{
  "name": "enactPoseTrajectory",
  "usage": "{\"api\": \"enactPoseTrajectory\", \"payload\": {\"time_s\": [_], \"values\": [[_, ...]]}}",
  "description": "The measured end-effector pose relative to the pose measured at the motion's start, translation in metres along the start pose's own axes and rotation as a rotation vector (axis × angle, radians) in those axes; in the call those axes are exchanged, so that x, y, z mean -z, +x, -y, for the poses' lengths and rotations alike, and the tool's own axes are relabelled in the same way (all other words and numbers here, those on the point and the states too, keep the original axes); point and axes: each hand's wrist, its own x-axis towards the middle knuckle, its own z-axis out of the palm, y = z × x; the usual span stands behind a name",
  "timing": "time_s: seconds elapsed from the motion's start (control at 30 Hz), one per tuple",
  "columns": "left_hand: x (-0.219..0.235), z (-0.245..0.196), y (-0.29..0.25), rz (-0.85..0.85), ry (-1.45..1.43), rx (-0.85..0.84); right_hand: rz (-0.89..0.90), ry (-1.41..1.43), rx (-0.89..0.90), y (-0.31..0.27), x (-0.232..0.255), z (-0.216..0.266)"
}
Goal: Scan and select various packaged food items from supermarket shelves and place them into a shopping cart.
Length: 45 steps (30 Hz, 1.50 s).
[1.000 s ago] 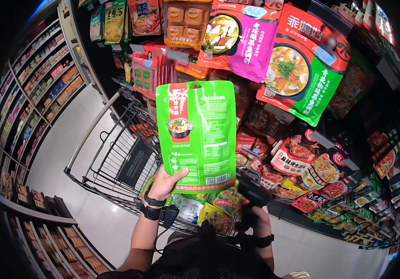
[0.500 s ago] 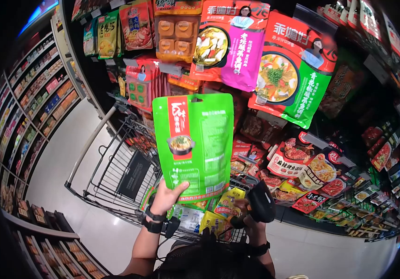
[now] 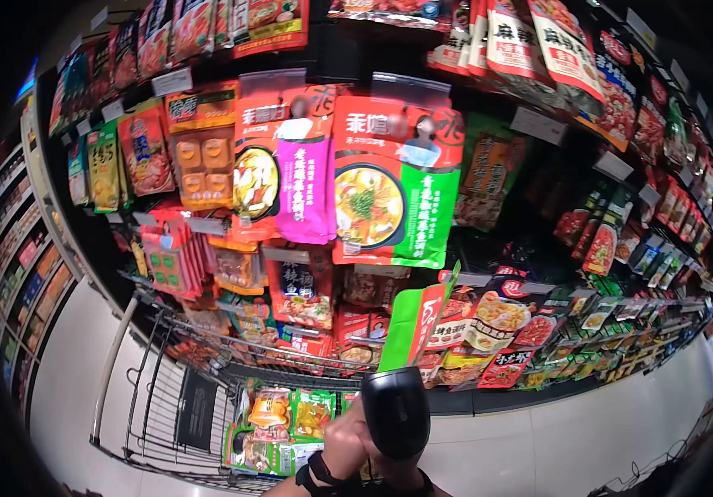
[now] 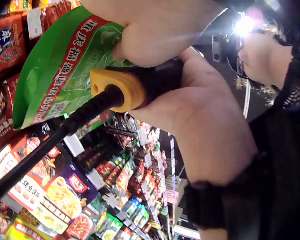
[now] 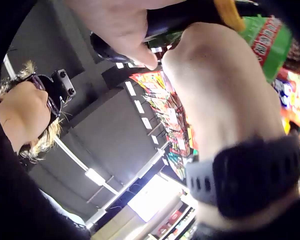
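while the green packet (image 3: 414,323) was showing the head camera its broad face half a second ago, it is now turning almost edge-on and tilting, its top leaning right, in front of the shelf packets (image 3: 501,319) and beyond the scanner (image 3: 395,410). the left hand (image 3: 344,435) is pinching it with its fingers, the thumb lying on the printed face; the right hand (image 3: 396,470) is wrapping its fingers round the scanner's handle, and both hands are now crowding together. the cart (image 3: 153,381) is standing to the left, while bare floor (image 3: 522,435) is opening to the right; how close the packet is coming to the shelf goods i cannot tell. the left wrist view is showing the yellow ring (image 4: 117,90), the black cable (image 4: 45,148) and the packet's lower red strip (image 4: 70,70), which the head view is hiding; the right wrist view alone is showing a bright panel (image 5: 155,197) overhead.
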Motion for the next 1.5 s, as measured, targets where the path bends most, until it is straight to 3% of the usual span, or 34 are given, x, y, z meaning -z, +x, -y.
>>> {"api": "enactPoseTrajectory", "payload": {"time_s": [0.03, 0.07, 0.1, 0.13, 0.17, 0.23, 0.27, 0.3, 0.33, 0.37, 0.4, 0.5, 0.53, 0.63, 0.7, 0.73, 0.8, 0.83, 0.9, 0.93, 0.97, 1.03, 1.17, 1.23, 1.5], "values": [[-0.002, -0.001, -0.003, 0.011, -0.010, -0.015, -0.038, -0.169, 0.064, 0.002, 0.004, -0.002], [-0.003, -0.002, -0.006, 0.097, -0.016, -0.082, -0.128, 0.182, 0.010, 0.002, 0.001, -0.004], [-0.003, -0.002, -0.005, 0.181, -0.022, -0.149, -0.221, 0.346, -0.083, 0.004, 0.000, 0.005], [-0.005, -0.011, 0.005, 0.056, -0.095, -0.201, -0.331, 0.516, -0.161, 0.005, 0.000, 0.014], [-0.018, -0.007, -0.003, 0.065, -0.105, -0.208, -0.345, 0.512, -0.160, 0.006, 0.007, 0.017], [-0.028, -0.004, -0.012, 0.223, -0.281, -0.022, -0.337, 0.156, -0.123, 0.008, 0.024, 0.021], [-0.029, -0.002, -0.016, 0.318, -0.291, 0.054, -0.362, 0.191, -0.015, 0.009, 0.026, 0.021], [-0.026, -0.005, -0.015, 0.411, -0.293, 0.129, -0.442, 0.276, -0.024, 0.013, 0.024, 0.029], [-0.028, -0.008, -0.010, 0.306, -0.124, -0.106, -0.524, 0.362, -0.026, 0.016, 0.022, 0.037], [-0.031, -0.008, -0.008, 0.196, 0.045, -0.339, -0.603, 0.272, -0.018, 0.022, 0.022, 0.038], [-0.037, -0.001, -0.022, 0.303, -0.010, -0.224, -0.594, 0.073, 0.056, 0.021, 0.027, 0.029], [-0.037, -0.013, -0.020, 0.275, 0.120, -0.253, -0.559, -0.060, 0.069, 0.025, 0.054, -0.001], [-0.022, -0.016, -0.005, 0.274, 0.129, -0.249, -0.584, 0.184, -0.020, 0.033, 0.061, 0.006], [0.015, -0.014, 0.052, 0.432, -0.281, -0.259, -0.474, 0.545, -0.094, 0.049, 0.091, 0.025], [0.006, -0.001, 0.062, 0.030, -0.139, 0.064, -0.452, 0.685, -0.106, 0.057, 0.102, 0.030], [-0.001, 0.005, 0.065, 0.027, -0.137, 0.069, -0.401, 0.651, -0.124, 0.056, 0.113, 0.018], [-0.024, 0.010, 0.074, 0.194, -0.824, 0.353, -0.338, 0.613, -0.137, 0.066, 0.137, 0.008], [-0.033, 0.004, 0.082, 0.180, -0.826, 0.350, -0.316, 0.641, -0.177, 0.079, 0.150, 0.017], [-0.043, -0.014, 0.101, 0.399, -1.063, 0.426, -0.278, 0.667, -0.217, 0.107, 0.174, 0.019], [-0.046, -0.025, 0.112, 0.383, -0.972, 0.447, -0.273, 0.690, -0.192, 0.120, 0.185, 0.016], [-0.049, -0.038, 0.125, 0.367, -0.971, 0.446, -0.267, 0.714, -0.167, 0.134, 0.196, 0.016], [-0.055, -0.060, 0.151, 0.150, -0.746, 0.304, -0.213, 0.800, -0.099, 0.160, 0.214, 0.024], [-0.069, -0.075, 0.198, -0.075, -0.936, 0.318, -0.181, 0.858, -0.122, 0.210, 0.232, 0.031], [-0.077, -0.078, 0.221, -0.167, -0.886, 0.251, -0.118, 0.800, -0.085, 0.233, 0.244, 0.032], [-0.084, -0.085, 0.243, -0.225, -0.851, 0.235, -0.127, 0.778, -0.106, 0.248, 0.259, 0.014]]}}
